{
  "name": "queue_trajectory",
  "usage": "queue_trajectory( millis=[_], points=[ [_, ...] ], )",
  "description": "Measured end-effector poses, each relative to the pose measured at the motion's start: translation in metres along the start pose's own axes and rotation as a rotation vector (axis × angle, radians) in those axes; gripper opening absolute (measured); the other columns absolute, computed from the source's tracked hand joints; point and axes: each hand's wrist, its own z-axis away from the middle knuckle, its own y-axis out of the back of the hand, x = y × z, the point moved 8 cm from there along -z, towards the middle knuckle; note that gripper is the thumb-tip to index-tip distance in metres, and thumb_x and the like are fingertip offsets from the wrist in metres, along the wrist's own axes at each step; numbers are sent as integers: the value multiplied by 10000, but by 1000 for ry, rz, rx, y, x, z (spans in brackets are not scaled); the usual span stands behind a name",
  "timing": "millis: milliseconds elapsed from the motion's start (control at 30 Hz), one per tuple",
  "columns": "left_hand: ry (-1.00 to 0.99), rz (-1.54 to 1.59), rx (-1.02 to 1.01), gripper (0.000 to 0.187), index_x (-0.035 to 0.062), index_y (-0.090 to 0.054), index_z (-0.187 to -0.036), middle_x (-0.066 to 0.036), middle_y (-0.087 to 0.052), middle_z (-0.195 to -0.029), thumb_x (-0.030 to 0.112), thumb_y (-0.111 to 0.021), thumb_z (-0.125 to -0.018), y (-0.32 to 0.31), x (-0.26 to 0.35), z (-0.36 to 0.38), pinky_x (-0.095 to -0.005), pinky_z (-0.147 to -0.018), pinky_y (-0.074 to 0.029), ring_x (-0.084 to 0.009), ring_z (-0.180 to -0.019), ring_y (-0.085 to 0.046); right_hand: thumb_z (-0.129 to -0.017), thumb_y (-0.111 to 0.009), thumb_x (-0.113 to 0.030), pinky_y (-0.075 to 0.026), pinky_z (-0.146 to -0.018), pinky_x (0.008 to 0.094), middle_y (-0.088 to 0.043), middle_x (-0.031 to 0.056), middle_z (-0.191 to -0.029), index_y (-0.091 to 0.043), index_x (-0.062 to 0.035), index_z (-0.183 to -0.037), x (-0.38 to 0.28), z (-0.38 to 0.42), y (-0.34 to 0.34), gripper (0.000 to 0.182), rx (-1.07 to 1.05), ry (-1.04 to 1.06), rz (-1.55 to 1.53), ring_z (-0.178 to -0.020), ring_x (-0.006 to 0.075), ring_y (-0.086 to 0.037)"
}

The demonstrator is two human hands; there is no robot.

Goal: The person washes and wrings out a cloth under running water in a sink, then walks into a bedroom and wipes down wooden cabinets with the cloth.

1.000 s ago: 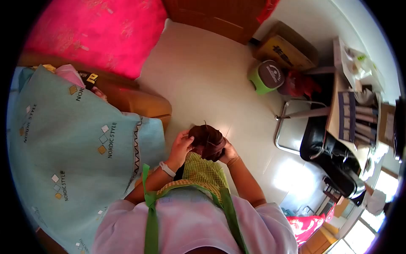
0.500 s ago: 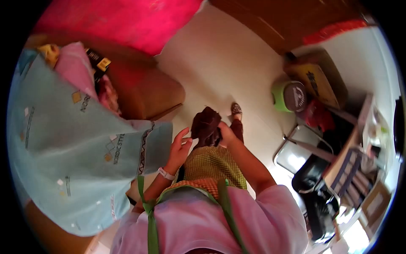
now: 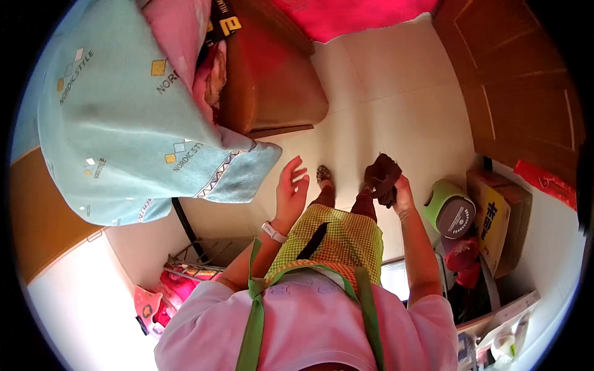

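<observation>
My right hand [image 3: 403,196] is closed on a crumpled dark brown cloth [image 3: 383,179], which hangs over the floor in front of me. To its left, my left hand [image 3: 291,190] is raised with its fingers apart and nothing in them; a pale band circles that wrist. A yellow-green checked apron [image 3: 334,241] covers my front below both hands. The light blue printed cover [image 3: 124,117] ends just left of my left hand, apart from it.
A brown sofa-like piece [image 3: 272,74] stands ahead on the left. On the right are a wooden door panel [image 3: 513,80], a green bin-like container [image 3: 440,201] and a cardboard box [image 3: 495,216]. A wire rack [image 3: 207,255] is low on the left.
The view has swung round to the right. My right hand has carried the cloth away from my left hand, and the two are now farther apart.
</observation>
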Motion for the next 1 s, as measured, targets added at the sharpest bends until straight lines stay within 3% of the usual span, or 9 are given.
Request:
queue_trajectory(
  millis=[200, 233, 367, 500, 633, 700, 833, 900, 1000],
  points=[
    [-499, -281, 250, 368, 9, -461, -1162, -129, -471, -1191, -11, -513, -798, 58, 99, -39, -328, -893, -388, -246, -1064, -484, -787, -547, -359, -453, -818, 306, -558, 34, -1047, -505, -74, -1103, -14, -45, -53, 428, -22, 61, -109, -935, 166, -546],
    [-616, -404, 292, 343, 6, -487, -1136, -141, -486, -1176, -14, -513, -794, 70, 114, -50, -337, -901, -376, -264, -1067, -480, -834, -521, -286, -448, -834, 324, -550, 38, -1069, -500, -61, -1132, -6, -61, -66, 374, -63, 29, -215, -961, 178, -537],
    [-674, -498, 361, 298, -14, -507, -1112, -170, -497, -1153, 16, -488, -817, 121, 143, -101, -353, -911, -362, -295, -1072, -469, -836, -515, -313, -448, -832, 330, -554, 35, -1052, -503, -69, -1123, 23, -113, -152, 377, -75, -87, -361, -952, 190, -536],
    [-740, -561, 415, 284, -28, -495, -1125, -188, -490, -1154, 30, -437, -854, 157, 158, -153, -369, -933, -349, -314, -1085, -461, -818, -510, -342, -434, -869, 341, -557, 34, -1063, -498, -95, -1127, 24, -157, -243, 396, -179, 56, -248, -972, 192, -531],
    [-657, -589, 455, 299, -46, -479, -1142, -190, -472, -1187, 47, -400, -869, 166, 177, -213, -371, -955, -329, -312, -1125, -436, -829, -488, -390, -476, -646, 254, -573, 8, -923, -489, -123, -1110, -3, -206, -322, 387, -220, 91, -97, -803, 114, -548],
    [-621, -625, 459, 309, -47, -466, -1154, -195, -466, -1194, 46, -393, -869, 158, 189, -261, -375, -965, -317, -320, -1145, -418, -862, -475, -290, -444, -713, 220, -533, 50, -983, -408, -53, -1198, -29, -236, -356, 416, -259, -29, -61, -844, 135, -524],
    [-531, -680, 568, 335, -63, -435, -1183, -205, -446, -1226, 88, -371, -891, 149, 205, -341, -384, -980, -294, -334, -1154, -408, -808, -517, -156, -273, -999, 337, -309, 162, -1301, -160, 6, -1346, -59, -342, -411, 665, -238, 454, 165, -1196, 243, -326],
    [-553, -716, 581, 352, -79, -415, -1194, -230, -438, -1225, 88, -362, -889, 151, 214, -381, -395, -982, -292, -355, -1151, -408, -727, -457, -51, -131, -1066, 358, -168, 210, -1381, -73, 40, -1349, -80, -376, -428, 737, -153, 385, 248, -1296, 307, -147],
    [-447, -727, 556, 352, -110, -429, -1158, -265, -441, -1195, 37, -392, -840, 147, 234, -504, -425, -983, -301, -405, -1155, -398, -689, -420, 9, -86, -1074, 383, -109, 235, -1398, -88, 29, -1353, -138, -487, -445, 742, -238, 236, 223, -1311, 330, -101]
  ],
)
